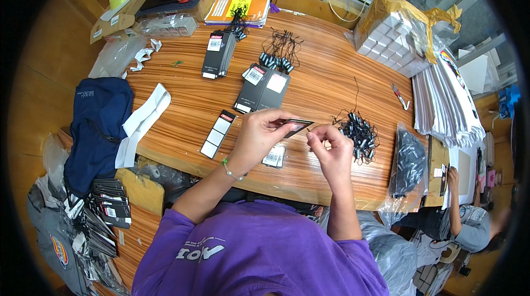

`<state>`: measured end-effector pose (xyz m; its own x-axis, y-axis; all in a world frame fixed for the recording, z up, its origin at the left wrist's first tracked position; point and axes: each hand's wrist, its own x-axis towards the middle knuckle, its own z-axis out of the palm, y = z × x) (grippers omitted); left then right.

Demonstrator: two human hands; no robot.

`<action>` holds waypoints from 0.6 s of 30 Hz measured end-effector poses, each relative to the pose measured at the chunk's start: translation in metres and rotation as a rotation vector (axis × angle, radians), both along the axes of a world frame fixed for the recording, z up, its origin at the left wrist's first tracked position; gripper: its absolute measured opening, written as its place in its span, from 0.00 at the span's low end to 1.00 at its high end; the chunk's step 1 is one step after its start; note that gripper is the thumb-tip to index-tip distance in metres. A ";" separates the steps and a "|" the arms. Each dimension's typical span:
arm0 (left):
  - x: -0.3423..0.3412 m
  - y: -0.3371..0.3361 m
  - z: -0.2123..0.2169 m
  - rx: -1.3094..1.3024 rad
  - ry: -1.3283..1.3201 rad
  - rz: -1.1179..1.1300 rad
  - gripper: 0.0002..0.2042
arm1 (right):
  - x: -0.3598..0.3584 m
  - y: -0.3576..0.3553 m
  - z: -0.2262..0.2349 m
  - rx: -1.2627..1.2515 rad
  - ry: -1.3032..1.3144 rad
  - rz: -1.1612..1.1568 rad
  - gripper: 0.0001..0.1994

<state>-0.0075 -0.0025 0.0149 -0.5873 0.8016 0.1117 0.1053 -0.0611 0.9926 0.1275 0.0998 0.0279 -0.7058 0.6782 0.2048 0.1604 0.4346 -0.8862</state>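
Observation:
Over the near middle of the table, my left hand (256,137) pinches a dark hang tag (298,125) between thumb and fingers, tilted nearly edge-on. Close by its right end, my right hand (334,150) has thumb and forefinger pressed together; whatever lies between them is too small to make out. A black tag with white label panels (219,134) lies left of my left hand. Below the hands is a small stack of white barcode labels (274,156), partly hidden. Right of my right hand sits a tangled heap of black hang-tag strings (361,137).
Farther back are stacked black tags (261,89), another tag stack (216,56) and more strings (280,53). A wrapped block of white boxes (395,34), piled white bags (444,100), a red-handled cutter (398,95) and a bag of black strings (408,161) occupy the right. Blue cloth (99,130) hangs at left.

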 end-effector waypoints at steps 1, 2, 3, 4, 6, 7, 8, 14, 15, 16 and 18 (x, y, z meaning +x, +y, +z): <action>0.000 -0.001 0.000 0.000 0.042 0.012 0.08 | -0.003 -0.003 0.002 0.056 0.009 0.004 0.04; -0.001 -0.001 0.000 0.004 0.063 0.013 0.08 | -0.005 -0.005 0.003 0.112 0.018 0.010 0.03; -0.001 -0.001 -0.001 0.009 0.085 0.013 0.08 | -0.007 -0.006 0.003 0.123 0.030 0.012 0.03; -0.002 -0.002 -0.001 0.015 0.107 0.013 0.08 | -0.008 -0.007 0.002 0.134 0.042 0.015 0.03; -0.002 -0.002 0.001 0.026 0.114 0.010 0.08 | -0.010 -0.008 0.002 0.160 0.057 0.015 0.03; -0.002 -0.002 0.003 0.032 0.117 0.008 0.08 | -0.010 -0.008 0.002 0.174 0.059 0.011 0.03; -0.001 -0.002 0.004 0.037 0.121 0.010 0.07 | -0.011 -0.008 0.003 0.188 0.061 0.008 0.03; 0.000 -0.001 0.005 0.045 0.084 0.015 0.06 | -0.014 -0.008 0.004 0.177 0.068 0.003 0.04; 0.001 -0.001 0.006 0.051 0.069 0.012 0.07 | -0.014 -0.008 0.004 0.174 0.068 0.001 0.04; 0.001 0.000 0.006 0.056 0.054 0.010 0.07 | -0.015 -0.008 0.004 0.171 0.068 -0.001 0.04; 0.000 -0.001 0.004 0.047 0.061 -0.011 0.07 | -0.015 -0.008 0.004 0.161 0.064 -0.006 0.04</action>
